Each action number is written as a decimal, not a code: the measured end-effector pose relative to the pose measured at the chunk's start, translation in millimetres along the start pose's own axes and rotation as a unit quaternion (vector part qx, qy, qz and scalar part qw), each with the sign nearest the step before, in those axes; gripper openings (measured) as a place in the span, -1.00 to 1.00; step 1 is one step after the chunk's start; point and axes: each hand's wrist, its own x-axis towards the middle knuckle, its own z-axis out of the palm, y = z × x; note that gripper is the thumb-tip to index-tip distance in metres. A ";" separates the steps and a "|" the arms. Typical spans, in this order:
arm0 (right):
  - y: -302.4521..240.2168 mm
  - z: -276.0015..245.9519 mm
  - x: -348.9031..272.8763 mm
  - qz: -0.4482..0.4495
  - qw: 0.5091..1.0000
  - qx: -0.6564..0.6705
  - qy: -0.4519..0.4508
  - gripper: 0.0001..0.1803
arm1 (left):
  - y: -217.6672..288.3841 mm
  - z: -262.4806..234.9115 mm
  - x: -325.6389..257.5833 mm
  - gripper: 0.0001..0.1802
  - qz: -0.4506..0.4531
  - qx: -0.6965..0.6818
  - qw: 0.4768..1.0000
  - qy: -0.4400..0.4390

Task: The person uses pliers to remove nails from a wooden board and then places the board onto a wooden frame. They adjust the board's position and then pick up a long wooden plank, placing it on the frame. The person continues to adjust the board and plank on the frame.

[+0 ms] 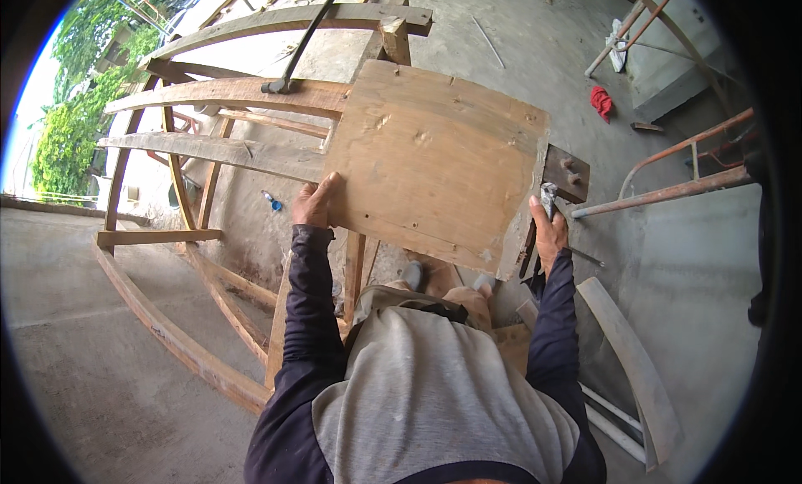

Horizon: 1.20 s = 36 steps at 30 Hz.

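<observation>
A rectangular plywood panel (434, 162) lies in front of me, its left part next to the wooden frame's beams. My left hand (312, 203) is closed on the panel's near left corner, thumb on top. At the right edge my right hand (549, 233) is closed around a hand tool with a silvery metal head (548, 193); its exact kind is unclear. Beyond the tool, a short dark wooden block (568, 173) sticks out past the panel. A black hammer (302, 45) rests across two beams of the wooden frame (242, 93).
Metal scaffold tubes (668, 197) stand at the right, near a red cloth (601, 104) on the concrete floor. A curved board (631, 359) and white pipes (614, 421) lie at lower right. Under the frame is a small blue object (272, 202). A low wall (50, 267) borders the left.
</observation>
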 end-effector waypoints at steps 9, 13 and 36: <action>-6.9 -1.3 -3.5 0.004 1.000 0.000 -0.006 -0.24 | 53.0 -50.4 12.0 -0.29 -0.011 0.077 0.990 0.119; 0.5 -0.2 -0.9 0.011 1.000 -0.002 -0.006 -0.24 | 59.4 -53.5 20.9 -0.15 0.026 0.161 0.970 0.180; -16.2 -1.0 -9.3 -0.002 1.000 0.005 0.028 -0.41 | 9.4 -39.3 43.2 -0.38 -0.011 -0.044 0.994 0.097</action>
